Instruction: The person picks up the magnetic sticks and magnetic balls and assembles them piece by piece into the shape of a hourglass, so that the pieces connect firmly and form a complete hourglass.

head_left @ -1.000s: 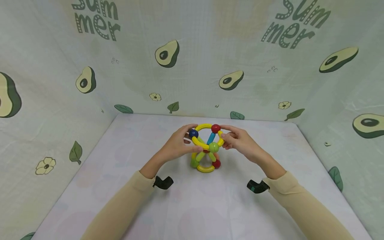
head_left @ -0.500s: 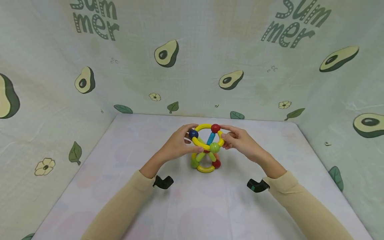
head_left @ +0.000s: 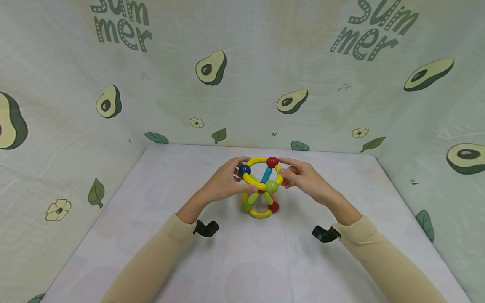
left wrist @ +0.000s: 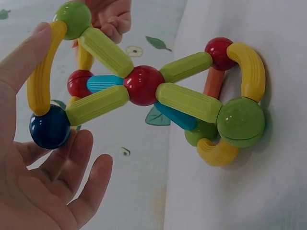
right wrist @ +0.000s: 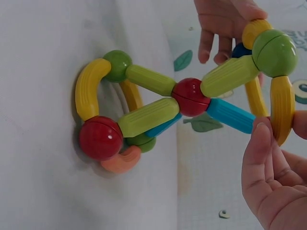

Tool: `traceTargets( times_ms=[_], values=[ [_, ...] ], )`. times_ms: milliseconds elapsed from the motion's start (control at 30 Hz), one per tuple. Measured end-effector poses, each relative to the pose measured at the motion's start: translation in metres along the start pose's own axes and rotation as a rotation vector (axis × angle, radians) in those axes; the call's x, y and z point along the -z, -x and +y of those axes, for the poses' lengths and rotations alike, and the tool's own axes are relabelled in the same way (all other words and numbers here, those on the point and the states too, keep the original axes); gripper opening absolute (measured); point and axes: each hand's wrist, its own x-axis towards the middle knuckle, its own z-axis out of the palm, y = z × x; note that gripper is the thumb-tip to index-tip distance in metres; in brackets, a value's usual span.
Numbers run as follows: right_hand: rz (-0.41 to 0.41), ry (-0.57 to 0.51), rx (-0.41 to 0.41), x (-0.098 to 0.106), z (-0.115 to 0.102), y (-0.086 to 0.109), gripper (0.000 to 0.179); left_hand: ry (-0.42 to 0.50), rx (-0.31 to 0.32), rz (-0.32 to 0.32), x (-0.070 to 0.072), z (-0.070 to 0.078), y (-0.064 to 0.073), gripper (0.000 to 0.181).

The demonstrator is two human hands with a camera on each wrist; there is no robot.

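Observation:
Mid-table stands a magnetic ball-and-rod structure, two rings joined at a red center ball (left wrist: 144, 85) by straight green and blue rods. Its lower ring of curved yellow and orange rods rests on the table; the upper ring is yellow. My left hand (head_left: 224, 182) holds the upper ring from the left, thumb along a curved yellow rod (left wrist: 42, 72) and fingers by the dark blue ball (left wrist: 50, 126). From the right, my right hand (head_left: 305, 180) pinches another curved yellow rod (right wrist: 281, 108), between a green ball (right wrist: 275, 52) and the upper red ball (head_left: 272, 162).
A pale cloth covers the table (head_left: 261, 261). Behind and on both sides rise cloth walls (head_left: 242, 75) printed with avocados and leaves. Dark camera mounts jut from both wrists, including the left mount (head_left: 206, 229).

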Motion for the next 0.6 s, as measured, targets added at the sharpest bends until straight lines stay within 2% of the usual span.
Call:
traceTargets(
  times_ms=[367, 600],
  values=[
    [0.006, 0.007, -0.012, 0.0, 0.0008, 0.0004, 0.057, 0.002, -0.001, -0.009, -0.0017, -0.0011, -0.0006, 0.095],
    [0.014, 0.036, -0.005, 0.0038, 0.0011, 0.0022, 0.06, -0.009, -0.029, -0.019, 0.0023, -0.0047, 0.0, 0.096]
  ],
)
